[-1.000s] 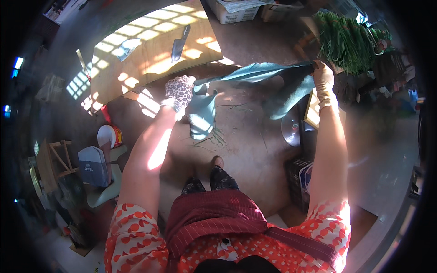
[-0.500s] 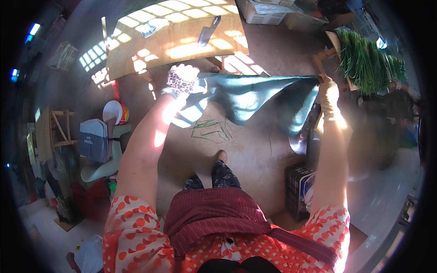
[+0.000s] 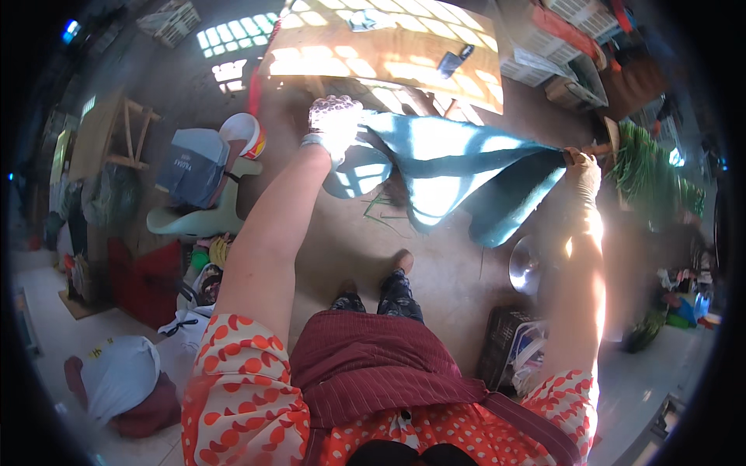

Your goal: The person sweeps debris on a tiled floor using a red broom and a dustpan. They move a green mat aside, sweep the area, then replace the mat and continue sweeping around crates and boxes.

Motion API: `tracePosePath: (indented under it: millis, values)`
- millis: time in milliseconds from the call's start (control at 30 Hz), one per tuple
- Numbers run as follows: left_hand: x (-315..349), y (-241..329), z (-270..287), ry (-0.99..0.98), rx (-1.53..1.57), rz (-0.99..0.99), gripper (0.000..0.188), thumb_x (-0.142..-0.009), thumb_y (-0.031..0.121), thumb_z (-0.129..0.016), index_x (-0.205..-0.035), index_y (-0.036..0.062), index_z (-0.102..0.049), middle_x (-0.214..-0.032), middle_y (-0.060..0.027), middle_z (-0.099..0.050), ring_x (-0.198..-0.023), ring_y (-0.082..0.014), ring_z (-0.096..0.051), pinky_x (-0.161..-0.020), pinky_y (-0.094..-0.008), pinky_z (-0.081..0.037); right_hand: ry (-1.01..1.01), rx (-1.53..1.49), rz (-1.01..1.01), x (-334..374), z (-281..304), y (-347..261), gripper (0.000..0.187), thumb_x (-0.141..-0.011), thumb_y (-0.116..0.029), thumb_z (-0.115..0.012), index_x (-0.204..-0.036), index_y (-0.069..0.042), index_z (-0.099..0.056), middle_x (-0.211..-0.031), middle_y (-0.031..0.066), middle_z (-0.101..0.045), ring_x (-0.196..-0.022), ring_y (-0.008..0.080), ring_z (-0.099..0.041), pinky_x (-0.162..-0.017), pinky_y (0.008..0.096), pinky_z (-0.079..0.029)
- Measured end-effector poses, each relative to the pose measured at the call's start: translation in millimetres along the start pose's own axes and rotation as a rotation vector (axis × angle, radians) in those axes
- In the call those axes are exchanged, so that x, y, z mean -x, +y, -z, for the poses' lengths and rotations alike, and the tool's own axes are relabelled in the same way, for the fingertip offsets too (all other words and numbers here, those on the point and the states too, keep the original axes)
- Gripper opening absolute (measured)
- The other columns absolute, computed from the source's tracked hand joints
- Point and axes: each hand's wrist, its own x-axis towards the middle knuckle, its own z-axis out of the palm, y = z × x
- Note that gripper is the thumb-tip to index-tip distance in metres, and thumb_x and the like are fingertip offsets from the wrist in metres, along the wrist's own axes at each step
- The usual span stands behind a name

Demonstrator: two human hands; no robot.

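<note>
A dark teal cloth (image 3: pixel 443 175) stretches between my two raised hands, its lower folds hanging in patches of sunlight. My left hand (image 3: pixel 334 128), in a pale glove with a spotted pattern, is closed on the cloth's left end. At the opposite top corner, the fingers of my right hand (image 3: pixel 584 175) pinch the cloth; that hand wears a thin pale glove. Both arms reach forward, away from my dark red apron (image 3: pixel 373 353). Below the cloth, a few green leaf strands (image 3: pixel 381 213) lie on the floor.
Ahead stands a wooden table (image 3: pixel 373 66) with a cleaver (image 3: pixel 457 60) on it. Long green stalks (image 3: pixel 649 167) hang at the far right. A pale green chair (image 3: pixel 194 224) and a white bucket (image 3: pixel 241 133) are on the left. A black crate (image 3: pixel 497 342) stands near my right.
My view has turned left, so the table and chair appear farther right. The cloth is still held at both ends, and its middle hangs wider and more spread out.
</note>
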Motion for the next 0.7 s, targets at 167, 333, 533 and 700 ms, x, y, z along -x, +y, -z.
tracePosePath:
  millis: [167, 333, 533, 700]
  values:
    - [39.9, -45.6, -10.4, -0.074, 0.061, 0.297, 0.020, -0.082, 0.017, -0.049, -0.099, 0.0135, -0.060, -0.101, -0.0069, -0.059, -0.097, -0.0229, -0.056, -0.081, -0.0392, -0.043, -0.124, -0.220, 0.147, 0.2, 20.0, -88.9, 0.020, -0.082, -0.019, -0.053, -0.099, -0.013, -0.062, -0.087, 0.0138, -0.063, -0.084, 0.0303, -0.060, -0.071, 0.0375, -0.047]
    - [102.7, -22.0, -18.9, 0.340, 0.488, 0.507, 0.024, -0.076, 0.023, -0.060, -0.097, 0.0114, -0.056, -0.099, -0.0097, -0.058, -0.091, -0.0263, -0.056, -0.078, -0.0398, -0.044, -0.415, -0.649, 0.364, -6.4, -7.3, -164.1, 0.020, -0.086, -0.016, -0.047, -0.095, -0.003, -0.059, -0.086, 0.0176, -0.061, -0.079, 0.0326, -0.059, -0.072, 0.0367, -0.046]
    - [200.1, 145.7, -17.3, 0.147, 1.033, 0.676, 0.087, -0.069, 0.045, -0.068, -0.130, -0.0025, -0.028, -0.131, -0.0193, -0.037, -0.119, -0.0326, -0.039, -0.098, -0.0378, -0.034, -0.863, -1.337, 0.628, 63.8, -53.1, -259.8, 0.018, -0.085, -0.016, -0.049, -0.094, -0.002, -0.056, -0.078, 0.0072, -0.058, -0.068, 0.0168, -0.057, -0.063, 0.0285, -0.048]
    - [215.8, 183.5, -53.2, 0.275, 0.954, 1.332, 0.097, -0.066, 0.042, -0.073, -0.134, -0.0030, -0.020, -0.135, -0.0241, -0.028, -0.125, -0.0341, -0.029, -0.103, -0.0381, -0.028, -1.295, -1.450, 0.114, 143.9, -52.7, -328.3, 0.019, -0.086, -0.008, -0.045, -0.099, 0.003, -0.051, -0.087, 0.0134, -0.056, -0.077, 0.0232, -0.060, -0.069, 0.0326, -0.053]
